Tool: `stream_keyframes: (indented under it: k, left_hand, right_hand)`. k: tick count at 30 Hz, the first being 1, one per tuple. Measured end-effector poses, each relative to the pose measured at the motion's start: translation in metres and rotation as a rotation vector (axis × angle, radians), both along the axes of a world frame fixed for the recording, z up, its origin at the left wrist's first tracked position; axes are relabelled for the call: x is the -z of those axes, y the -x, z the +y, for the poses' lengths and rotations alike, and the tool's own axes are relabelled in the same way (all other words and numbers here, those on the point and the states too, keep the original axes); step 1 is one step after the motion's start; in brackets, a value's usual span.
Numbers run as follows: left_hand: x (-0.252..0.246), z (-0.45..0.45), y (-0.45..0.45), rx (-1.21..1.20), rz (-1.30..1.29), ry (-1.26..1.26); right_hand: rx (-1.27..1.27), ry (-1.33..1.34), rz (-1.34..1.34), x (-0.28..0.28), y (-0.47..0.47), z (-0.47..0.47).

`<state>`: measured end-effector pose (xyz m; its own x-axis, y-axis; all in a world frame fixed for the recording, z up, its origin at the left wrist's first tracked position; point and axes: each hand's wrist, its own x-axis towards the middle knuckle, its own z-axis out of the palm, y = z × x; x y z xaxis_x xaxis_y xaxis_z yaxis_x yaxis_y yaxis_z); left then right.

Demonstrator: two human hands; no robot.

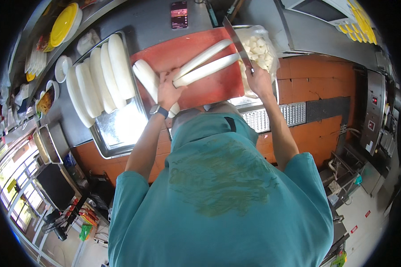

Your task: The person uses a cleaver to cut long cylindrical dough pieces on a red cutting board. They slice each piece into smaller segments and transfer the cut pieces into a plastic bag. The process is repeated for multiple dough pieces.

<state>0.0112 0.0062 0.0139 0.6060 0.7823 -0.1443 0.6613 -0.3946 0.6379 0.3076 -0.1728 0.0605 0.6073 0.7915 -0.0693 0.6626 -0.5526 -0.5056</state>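
My right hand (259,80) grips the handle of a kitchen knife (236,40). The long blade points away from me, over the right edge of a red cutting board (207,96). Two long pieces of peeled white radish, an upper piece (202,58) and a lower piece (209,69), lie slantwise on the board. At their left ends my left hand (169,87), with a watch on the wrist, holds them between thumb and fingers. Another white radish (147,76) lies under and beside this hand, partly hidden, and looks split at its far end.
Several whole peeled radishes (102,73) fill part of a metal tray (123,147) at the left. Cut white chunks (259,50) sit in a clear plastic bag (274,63) right of the board. A phone (179,15) lies beyond it. A shelf (97,15) borders the far left.
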Motion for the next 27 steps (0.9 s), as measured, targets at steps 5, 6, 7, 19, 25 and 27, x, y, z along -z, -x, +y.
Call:
stream_keyframes:
  k: [5,6,7,19,25,27]
  left_hand:
    - [0.003,0.01,-0.004,0.033,0.029,-0.073]
    - [0.004,0.014,-0.005,0.034,0.034,-0.045]
    - [0.005,0.017,-0.006,0.046,0.005,-0.049]
    - [0.01,0.031,-0.007,0.082,-0.001,-0.009]
    - [0.013,0.031,-0.009,0.083,-0.009,-0.032]
    - [0.012,0.029,-0.009,0.064,0.003,0.006]
  right_hand:
    - [0.075,0.041,0.054,-0.017,-0.007,-0.011]
    - [0.081,0.057,0.025,-0.016,-0.005,-0.012]
    - [0.076,0.038,-0.017,-0.013,-0.003,-0.013]
    - [0.104,0.008,0.035,-0.043,0.034,-0.015]
    - [0.058,0.177,0.106,-0.018,0.056,0.009]
    - [0.037,0.086,0.08,-0.009,0.054,0.007]
